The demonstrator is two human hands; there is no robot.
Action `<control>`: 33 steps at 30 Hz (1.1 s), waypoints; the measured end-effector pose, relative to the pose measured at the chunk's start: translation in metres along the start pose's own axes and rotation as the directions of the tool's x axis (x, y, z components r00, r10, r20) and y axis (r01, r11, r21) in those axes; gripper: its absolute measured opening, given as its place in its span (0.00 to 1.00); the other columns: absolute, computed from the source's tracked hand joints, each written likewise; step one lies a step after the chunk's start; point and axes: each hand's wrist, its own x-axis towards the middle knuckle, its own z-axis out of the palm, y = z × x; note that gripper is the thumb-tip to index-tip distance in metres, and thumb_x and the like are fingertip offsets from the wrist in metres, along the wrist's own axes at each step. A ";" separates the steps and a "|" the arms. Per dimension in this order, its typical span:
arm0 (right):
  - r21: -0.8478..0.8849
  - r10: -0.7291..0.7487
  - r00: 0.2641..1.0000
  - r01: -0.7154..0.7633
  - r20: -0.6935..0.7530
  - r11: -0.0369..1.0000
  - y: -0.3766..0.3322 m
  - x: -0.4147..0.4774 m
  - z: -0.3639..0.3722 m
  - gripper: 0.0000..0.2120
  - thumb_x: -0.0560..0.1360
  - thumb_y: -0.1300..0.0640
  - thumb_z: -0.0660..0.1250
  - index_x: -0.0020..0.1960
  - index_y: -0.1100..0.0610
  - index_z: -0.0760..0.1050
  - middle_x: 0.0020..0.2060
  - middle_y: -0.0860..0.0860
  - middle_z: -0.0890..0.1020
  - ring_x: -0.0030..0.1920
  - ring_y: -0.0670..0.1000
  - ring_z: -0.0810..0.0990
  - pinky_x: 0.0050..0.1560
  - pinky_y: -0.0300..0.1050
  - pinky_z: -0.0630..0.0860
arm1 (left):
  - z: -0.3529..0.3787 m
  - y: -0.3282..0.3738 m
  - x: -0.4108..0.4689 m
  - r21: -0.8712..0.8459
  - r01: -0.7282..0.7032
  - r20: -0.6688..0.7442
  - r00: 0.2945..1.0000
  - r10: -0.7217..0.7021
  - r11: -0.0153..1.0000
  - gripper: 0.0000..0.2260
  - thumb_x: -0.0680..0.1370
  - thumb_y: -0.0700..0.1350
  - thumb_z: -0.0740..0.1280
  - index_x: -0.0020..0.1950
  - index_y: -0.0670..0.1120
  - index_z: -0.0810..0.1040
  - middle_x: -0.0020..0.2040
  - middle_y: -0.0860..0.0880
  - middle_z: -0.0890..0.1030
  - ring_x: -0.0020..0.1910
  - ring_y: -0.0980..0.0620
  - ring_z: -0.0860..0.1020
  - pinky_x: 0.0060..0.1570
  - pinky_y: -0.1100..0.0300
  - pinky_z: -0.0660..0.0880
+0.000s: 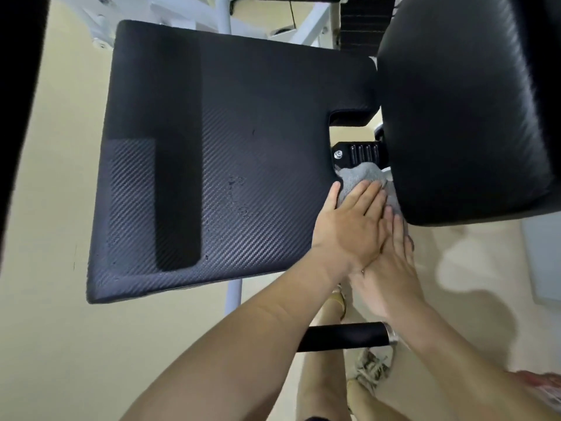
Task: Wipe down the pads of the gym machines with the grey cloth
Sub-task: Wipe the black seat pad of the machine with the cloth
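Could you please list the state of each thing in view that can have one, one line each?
grey cloth: bunched, pressed at the right edge of the seat pad under both hands.
seat pad: flat, with small specks near its middle.
back pad: beside the cloth; contact unclear.
left hand: flat, fingers extended on the cloth.
right hand: flat, partly under the left hand.
black handle: untouched, below the arms.

Grey cloth mostly hidden under hands; back pad cropped right.
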 end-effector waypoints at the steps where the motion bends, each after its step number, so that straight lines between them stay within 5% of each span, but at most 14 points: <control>1: 0.039 -0.007 1.000 0.008 -0.024 0.999 -0.010 -0.002 0.006 0.44 0.77 0.44 0.58 0.73 0.57 0.28 0.74 0.50 0.33 0.74 0.49 0.30 0.75 0.51 0.37 | 0.000 -0.007 -0.007 0.009 0.014 0.001 1.000 -0.014 1.000 0.25 0.82 0.54 0.42 0.79 0.49 0.49 0.80 0.53 0.49 0.79 0.54 0.44 0.74 0.43 0.34; 5: 0.025 -0.138 0.983 0.142 -0.119 0.990 -0.056 -0.016 0.027 0.39 0.73 0.47 0.55 0.77 0.60 0.43 0.77 0.59 0.51 0.77 0.57 0.45 0.74 0.57 0.45 | -0.005 -0.044 -0.051 -0.035 0.132 -0.041 0.990 -0.133 0.991 0.25 0.82 0.53 0.43 0.79 0.49 0.51 0.80 0.54 0.51 0.79 0.55 0.45 0.72 0.42 0.33; 8: -0.014 -0.308 0.951 0.308 -0.019 0.951 -0.102 -0.023 0.033 0.38 0.75 0.47 0.53 0.78 0.57 0.40 0.78 0.57 0.43 0.77 0.54 0.36 0.74 0.56 0.38 | -0.010 -0.080 -0.095 -0.025 0.305 -0.077 0.949 -0.306 0.952 0.24 0.83 0.53 0.46 0.79 0.49 0.54 0.80 0.54 0.53 0.79 0.54 0.48 0.73 0.43 0.36; 11: 0.029 -0.516 0.856 0.515 0.027 0.857 -0.143 -0.032 0.034 0.38 0.72 0.45 0.51 0.78 0.55 0.45 0.78 0.54 0.51 0.77 0.52 0.42 0.73 0.56 0.43 | -0.019 -0.110 -0.141 -0.027 0.488 -0.138 0.863 -0.487 0.872 0.24 0.81 0.53 0.50 0.76 0.47 0.63 0.77 0.52 0.62 0.77 0.49 0.58 0.72 0.43 0.39; 15: 0.094 -0.683 0.727 0.677 0.063 0.730 -0.139 -0.022 0.021 0.33 0.75 0.44 0.47 0.78 0.53 0.51 0.78 0.47 0.53 0.77 0.44 0.44 0.74 0.47 0.43 | -0.035 -0.117 -0.165 -0.038 0.519 -0.176 0.838 -0.517 0.854 0.24 0.78 0.50 0.56 0.71 0.40 0.70 0.73 0.45 0.70 0.75 0.43 0.64 0.72 0.42 0.49; 20: 0.204 -0.635 0.771 0.614 0.055 0.763 -0.106 -0.007 0.003 0.25 0.79 0.52 0.54 0.75 0.54 0.61 0.74 0.49 0.66 0.74 0.44 0.59 0.72 0.43 0.54 | -0.044 -0.111 -0.133 -0.186 0.382 -0.145 0.901 -0.409 0.905 0.22 0.78 0.52 0.55 0.65 0.42 0.76 0.68 0.44 0.76 0.68 0.43 0.72 0.68 0.45 0.67; 25: 0.157 -0.539 0.839 0.524 0.073 0.837 -0.110 -0.004 -0.002 0.26 0.76 0.52 0.57 0.73 0.54 0.59 0.72 0.51 0.69 0.72 0.44 0.59 0.70 0.42 0.56 | -0.048 -0.124 -0.098 -0.218 0.459 -0.100 0.867 -0.488 0.861 0.21 0.79 0.55 0.54 0.66 0.47 0.74 0.75 0.47 0.67 0.75 0.49 0.63 0.74 0.45 0.54; 33: 0.007 -0.506 0.857 0.508 0.102 0.861 -0.143 0.031 -0.011 0.31 0.78 0.41 0.53 0.75 0.57 0.61 0.74 0.54 0.66 0.76 0.51 0.57 0.72 0.48 0.55 | -0.061 -0.149 -0.063 -0.389 0.505 -0.110 0.805 -0.583 0.770 0.15 0.82 0.45 0.57 0.67 0.50 0.73 0.78 0.51 0.61 0.78 0.53 0.53 0.74 0.55 0.42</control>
